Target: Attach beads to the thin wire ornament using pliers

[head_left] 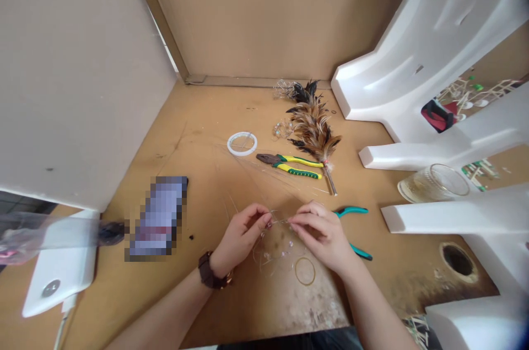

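Left hand (242, 234) and right hand (324, 235): fingers of both pinch tight on wire (280, 221), stretched between them, likely to steady it, just beside teal pliers (352, 210), low over worktop (198, 140).

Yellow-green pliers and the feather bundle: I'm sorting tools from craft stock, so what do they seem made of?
Yellow-green pliers: dull dark metal head, handles in glossy plastic or rubber, by the sheen. Feather bundle: seemingly natural brown-black feathers, matte, tied at a thin stem.

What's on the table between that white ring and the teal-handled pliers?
Head view: yellow-and-green pliers lie between the white ring and the teal pliers.
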`<state>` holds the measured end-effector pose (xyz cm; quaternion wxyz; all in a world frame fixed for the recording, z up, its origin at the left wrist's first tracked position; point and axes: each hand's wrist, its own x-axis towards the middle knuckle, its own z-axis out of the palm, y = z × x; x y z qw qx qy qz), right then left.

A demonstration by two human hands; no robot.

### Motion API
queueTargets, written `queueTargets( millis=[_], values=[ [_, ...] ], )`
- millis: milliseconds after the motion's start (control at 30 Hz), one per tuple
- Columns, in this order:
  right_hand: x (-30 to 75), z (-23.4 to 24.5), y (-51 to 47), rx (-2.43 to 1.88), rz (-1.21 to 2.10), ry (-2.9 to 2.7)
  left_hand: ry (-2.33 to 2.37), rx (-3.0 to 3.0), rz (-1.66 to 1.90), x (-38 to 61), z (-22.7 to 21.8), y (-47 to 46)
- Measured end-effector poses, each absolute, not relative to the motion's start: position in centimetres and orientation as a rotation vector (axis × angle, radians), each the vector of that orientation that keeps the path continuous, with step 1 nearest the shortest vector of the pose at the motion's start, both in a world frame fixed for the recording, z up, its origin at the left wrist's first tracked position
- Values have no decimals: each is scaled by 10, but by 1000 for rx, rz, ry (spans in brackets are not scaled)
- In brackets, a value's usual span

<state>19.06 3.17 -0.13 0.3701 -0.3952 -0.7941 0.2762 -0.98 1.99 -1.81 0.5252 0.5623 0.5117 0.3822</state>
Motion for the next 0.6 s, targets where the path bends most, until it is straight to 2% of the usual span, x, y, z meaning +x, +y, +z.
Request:
queueTargets(
  millis=[367,600],
  values=[
    [186,1,30,-1016,679,-2216,1215,1405,899,-9,-18,19],
    [188,1,29,-1049,961,-2047,1204,1505,876,-9,-18,19]
  ],
)
